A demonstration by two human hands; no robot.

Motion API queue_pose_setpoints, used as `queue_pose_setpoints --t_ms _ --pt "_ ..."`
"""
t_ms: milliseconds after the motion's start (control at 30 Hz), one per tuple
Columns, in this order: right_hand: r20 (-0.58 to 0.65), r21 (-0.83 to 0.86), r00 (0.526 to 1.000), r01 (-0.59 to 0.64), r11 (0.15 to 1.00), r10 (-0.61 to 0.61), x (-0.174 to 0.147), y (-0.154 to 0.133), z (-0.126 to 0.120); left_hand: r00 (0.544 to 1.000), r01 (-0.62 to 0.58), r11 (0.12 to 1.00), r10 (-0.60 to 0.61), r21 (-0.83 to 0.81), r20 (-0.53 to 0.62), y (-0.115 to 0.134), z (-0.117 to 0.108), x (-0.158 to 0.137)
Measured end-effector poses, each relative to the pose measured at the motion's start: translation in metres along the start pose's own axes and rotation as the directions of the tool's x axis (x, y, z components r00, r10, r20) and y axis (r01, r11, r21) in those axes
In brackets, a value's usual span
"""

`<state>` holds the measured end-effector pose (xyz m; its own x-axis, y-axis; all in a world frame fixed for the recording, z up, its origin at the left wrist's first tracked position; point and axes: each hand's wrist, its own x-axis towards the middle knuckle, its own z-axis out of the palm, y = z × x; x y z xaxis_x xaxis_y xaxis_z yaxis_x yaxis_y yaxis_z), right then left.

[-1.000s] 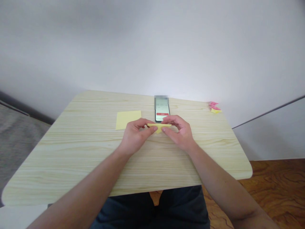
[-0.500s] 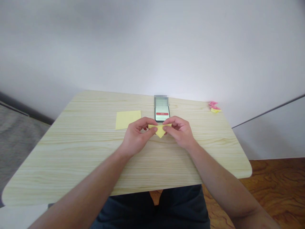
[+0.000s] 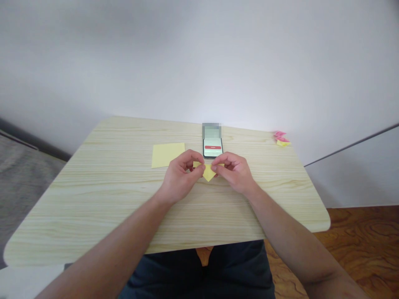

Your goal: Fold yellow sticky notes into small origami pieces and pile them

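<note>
A small folded piece of yellow paper (image 3: 208, 173) is held between my two hands, its pointed end toward me. My left hand (image 3: 183, 172) pinches its left side between thumb and fingers. On the right side, my right hand (image 3: 234, 170) grips it the same way. The fingers hide parts of the paper's wings. Just beyond my fingertips lies a phone (image 3: 213, 152) with a lit screen. A flat yellow sheet of paper (image 3: 165, 155) rests left of the phone, close to my left hand.
Folded pink paper (image 3: 279, 136) and folded yellow paper (image 3: 283, 143) sit at the far right of the pale wooden table (image 3: 102, 187). A white wall (image 3: 187, 58) stands along the table's back edge. My legs (image 3: 174, 270) are under the front edge.
Both hands keep their pinch on the folded yellow paper. My fingertips have shifted very slightly, and the paper's point sits a little lower and further left.
</note>
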<state>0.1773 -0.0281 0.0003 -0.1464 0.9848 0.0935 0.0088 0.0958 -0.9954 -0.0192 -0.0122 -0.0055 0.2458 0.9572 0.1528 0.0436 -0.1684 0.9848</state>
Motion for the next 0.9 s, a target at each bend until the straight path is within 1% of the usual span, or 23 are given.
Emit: queue_pose_setpoints --t_ms 100,167,333,400,533,667,800,900 --pt "0.001 -0.003 1.000 0.007 1.000 -0.007 0.0000 0.0001 -0.0006 0.998 0.061 0.996 -0.059 -0.060 0.037 0.0034 -0.0005 0.0008" --pt "0.003 -0.004 1.000 0.016 1.000 -0.016 0.0007 0.0014 -0.0009 0.996 0.078 0.994 -0.076 -0.076 0.036 0.0048 -0.0001 0.0011" --pt "0.023 0.014 0.999 0.033 0.999 -0.033 0.0023 0.0056 0.0006 0.998 0.033 0.999 -0.034 -0.025 -0.044 0.0026 0.0019 0.0010" --pt "0.029 0.032 0.999 0.036 0.999 -0.037 0.0024 0.0060 0.0018 0.997 0.021 0.999 -0.024 -0.040 -0.067 0.0015 0.0018 0.0013" --pt "0.030 0.075 0.999 0.032 0.997 -0.035 0.0026 0.0047 0.0025 0.997 0.069 0.980 -0.075 -0.188 -0.021 0.0022 -0.0006 0.0024" --pt "0.047 0.088 0.998 0.039 0.995 -0.043 0.0028 0.0051 0.0010 0.992 0.123 0.966 -0.124 -0.225 0.010 0.0037 -0.0017 0.0037" --pt "0.057 0.090 0.996 0.061 0.994 -0.067 0.0022 0.0081 0.0008 0.994 0.108 0.958 -0.112 -0.266 0.000 0.0032 0.0000 0.0053" --pt "0.067 0.071 0.995 0.072 0.995 -0.076 0.0013 0.0092 0.0020 0.996 0.076 0.960 -0.085 -0.268 -0.022 0.0017 0.0009 0.0060"
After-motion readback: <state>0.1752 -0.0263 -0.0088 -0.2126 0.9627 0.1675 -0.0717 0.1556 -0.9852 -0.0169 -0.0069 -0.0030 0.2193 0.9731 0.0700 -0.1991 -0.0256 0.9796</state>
